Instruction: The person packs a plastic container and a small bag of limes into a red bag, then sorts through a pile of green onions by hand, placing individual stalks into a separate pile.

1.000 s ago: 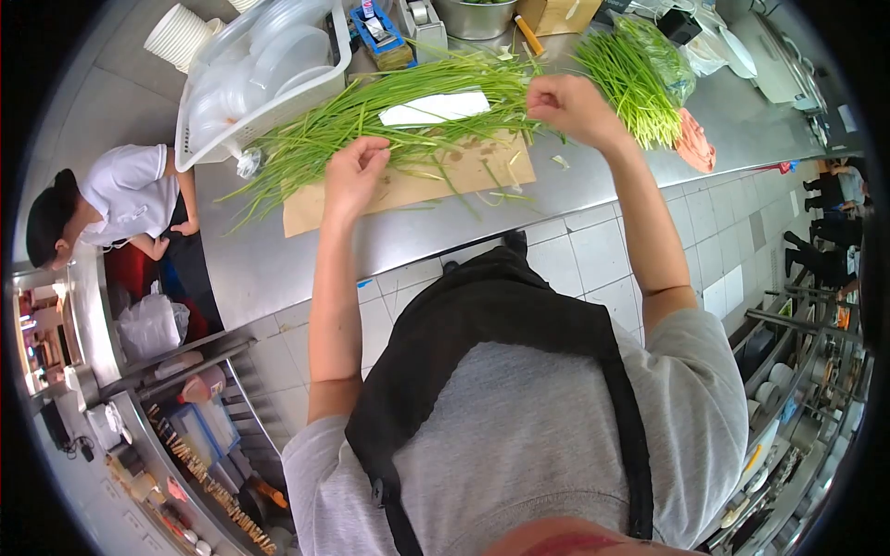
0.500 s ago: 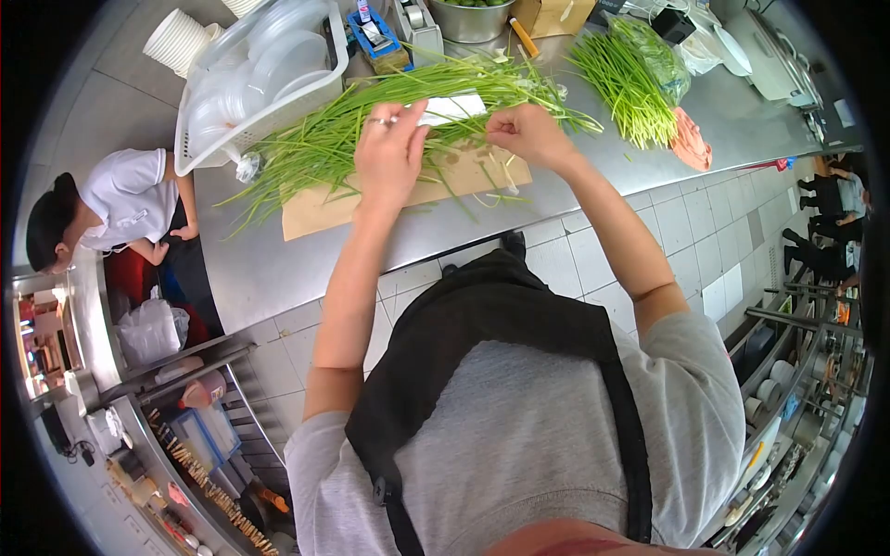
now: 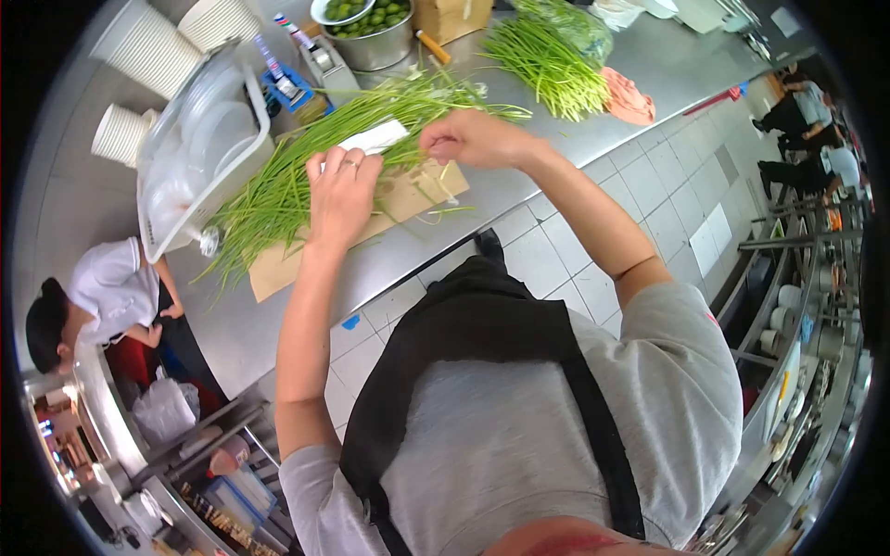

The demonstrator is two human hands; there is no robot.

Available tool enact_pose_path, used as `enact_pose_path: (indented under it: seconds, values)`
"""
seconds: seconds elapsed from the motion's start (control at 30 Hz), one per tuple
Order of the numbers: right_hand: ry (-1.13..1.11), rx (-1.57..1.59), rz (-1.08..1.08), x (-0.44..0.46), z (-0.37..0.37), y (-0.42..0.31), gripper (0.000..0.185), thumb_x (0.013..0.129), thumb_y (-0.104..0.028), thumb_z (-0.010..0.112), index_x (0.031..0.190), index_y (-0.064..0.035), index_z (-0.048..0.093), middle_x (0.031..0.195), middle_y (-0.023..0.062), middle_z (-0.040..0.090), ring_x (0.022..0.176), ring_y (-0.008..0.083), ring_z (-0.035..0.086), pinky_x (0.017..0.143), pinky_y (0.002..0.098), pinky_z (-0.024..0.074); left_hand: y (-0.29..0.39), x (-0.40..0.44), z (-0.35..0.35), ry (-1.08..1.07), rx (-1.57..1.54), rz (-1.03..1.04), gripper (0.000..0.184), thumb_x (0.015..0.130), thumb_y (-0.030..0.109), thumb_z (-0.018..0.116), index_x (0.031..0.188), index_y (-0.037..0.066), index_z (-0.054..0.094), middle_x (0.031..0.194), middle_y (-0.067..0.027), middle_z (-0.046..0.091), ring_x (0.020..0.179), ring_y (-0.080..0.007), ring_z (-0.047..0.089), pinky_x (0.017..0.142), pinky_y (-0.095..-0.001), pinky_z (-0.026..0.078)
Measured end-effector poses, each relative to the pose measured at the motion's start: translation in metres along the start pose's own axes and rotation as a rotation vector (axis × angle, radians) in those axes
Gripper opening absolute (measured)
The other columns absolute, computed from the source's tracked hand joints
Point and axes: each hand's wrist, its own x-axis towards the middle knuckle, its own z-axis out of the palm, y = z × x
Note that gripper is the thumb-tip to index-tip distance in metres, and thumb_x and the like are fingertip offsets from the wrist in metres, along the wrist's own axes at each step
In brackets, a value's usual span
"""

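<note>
Long green stalks [image 3: 278, 176] lie loosely in a spread pile on brown cardboard [image 3: 273, 269], with a white slip [image 3: 375, 137] on top. My left hand [image 3: 343, 195] rests over the near side of the pile at the slip's left end, fingers bent down among the stalks; its fingertips are hidden. To the right, my right hand [image 3: 473, 139] is closed above the pile's near edge, and whatever its fingers pinch is too small to name. A neater bundle of green stalks [image 3: 552, 74] lies farther right beside a pink cloth [image 3: 629, 97].
A white basket [image 3: 209, 199] of clear plastic lids stands left, near stacked paper cups [image 3: 148, 46]. Behind the pile are tape dispensers [image 3: 329, 69], a metal pot [image 3: 375, 46] of green fruit and a cardboard box [image 3: 450, 18]. A person [image 3: 111, 283] is at the left.
The camera view has turned and shifted. My left hand has moved from farther left to the slip, and its fingers now point down into the stalks. My right hand has moved left toward it.
</note>
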Motion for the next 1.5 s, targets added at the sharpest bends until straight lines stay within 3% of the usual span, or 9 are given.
enact_pose_path:
  seconds: [0.1,0.4,0.57,0.67,0.8,1.0,1.17,1.3,1.5]
  values:
    - [0.069,-0.286,-0.114,-0.004,0.009,-0.004,0.012,0.075,-0.014,0.053,0.08,-0.0076,0.061,0.077,0.0094,0.063,0.076,0.0283,0.059,0.07,0.0374,0.0455,0.008,0.005,-0.001,0.013,0.016,-0.071,0.011,0.071,0.009,0.053,0.081,0.01,0.054,0.078,-0.0051,0.052,0.078,-0.0225,0.049,0.072,-0.0373,0.035]
    - [0.651,-1.049,0.061,-0.018,-0.124,0.122,0.015,0.075,-0.017,0.052,0.079,-0.0058,0.062,0.072,0.016,0.061,0.068,0.0317,0.061,0.061,0.0411,0.0493,-0.049,-0.047,-0.011,0.106,0.174,-0.45,0.008,0.075,0.009,0.053,0.081,0.007,0.058,0.075,-0.008,0.054,0.072,-0.0265,0.048,0.065,-0.0388,0.038]
    - [0.625,-1.207,0.492,-0.019,-0.156,0.105,0.028,0.072,-0.021,0.065,0.091,-0.0013,0.057,0.09,0.0195,0.061,0.089,0.033,0.058,0.077,0.0424,0.046,-0.049,-0.094,-0.022,-0.148,0.274,-0.491,0.038,0.07,0.003,0.056,0.108,0.006,0.057,0.11,-0.0138,0.05,0.101,-0.0322,0.044,0.084,-0.0421,0.036]
    - [0.605,-1.051,-0.109,0.011,-0.098,0.059,0.038,0.07,-0.023,0.067,0.1,-0.0015,0.057,0.095,0.017,0.06,0.09,0.0316,0.057,0.079,0.0403,0.0453,-0.03,-0.109,-0.033,-0.12,0.402,-0.587,0.042,0.07,0.004,0.057,0.112,0.003,0.053,0.123,-0.0189,0.04,0.111,-0.038,0.037,0.093,-0.0446,0.032]
    - [0.236,-0.825,-0.476,0.06,0.024,0.005,0.058,0.068,-0.033,0.069,0.114,-0.0043,0.051,0.11,0.0133,0.055,0.106,0.0286,0.047,0.09,0.0382,0.038,0.004,-0.133,-0.029,0.032,0.244,-0.748,0.042,0.071,0.01,0.061,0.112,0.002,0.051,0.125,-0.02,0.039,0.112,-0.0387,0.036,0.093,-0.045,0.032]
    - [0.376,-1.168,-0.501,0.129,0.11,-0.01,0.075,0.066,-0.05,0.063,0.125,-0.0095,0.041,0.109,0.0157,0.055,0.11,0.0331,0.043,0.087,0.0462,0.0364,0.035,-0.147,-0.017,0.138,-0.039,-0.884,0.042,0.067,0.011,0.066,0.106,0.001,0.054,0.118,-0.0196,0.041,0.11,-0.0372,0.037,0.089,-0.0438,0.034]
    - [-0.156,-0.966,-0.254,0.179,0.074,-0.027,0.051,0.07,-0.026,0.059,0.117,-0.01,0.049,0.102,0.0128,0.059,0.103,0.0292,0.05,0.082,0.0438,0.0389,0.033,-0.148,-0.019,0.165,0.001,-0.831,0.05,0.064,0.014,0.07,0.109,0.003,0.052,0.123,-0.0199,0.037,0.112,-0.0385,0.035,0.09,-0.0457,0.034]
    - [-0.269,-0.761,-0.418,0.195,0.049,-0.043,0.046,0.07,-0.025,0.059,0.112,-0.007,0.053,0.095,0.0172,0.06,0.087,0.0325,0.057,0.078,0.0382,0.0447,0.034,-0.145,-0.021,0.146,0.007,-0.832,0.056,0.061,0.015,0.072,0.112,0.005,0.051,0.129,-0.0202,0.032,0.115,-0.0405,0.032,0.09,-0.0481,0.033]
    - [-0.188,-0.847,-0.474,0.164,0.059,-0.049,0.059,0.067,-0.04,0.066,0.113,-0.0058,0.053,0.103,0.0169,0.058,0.095,0.0313,0.055,0.081,0.0395,0.0438,0.036,-0.143,-0.025,0.198,0.023,-0.818,0.06,0.06,0.018,0.073,0.114,0.007,0.05,0.13,-0.0199,0.031,0.116,-0.0411,0.03,0.091,-0.0504,0.03]
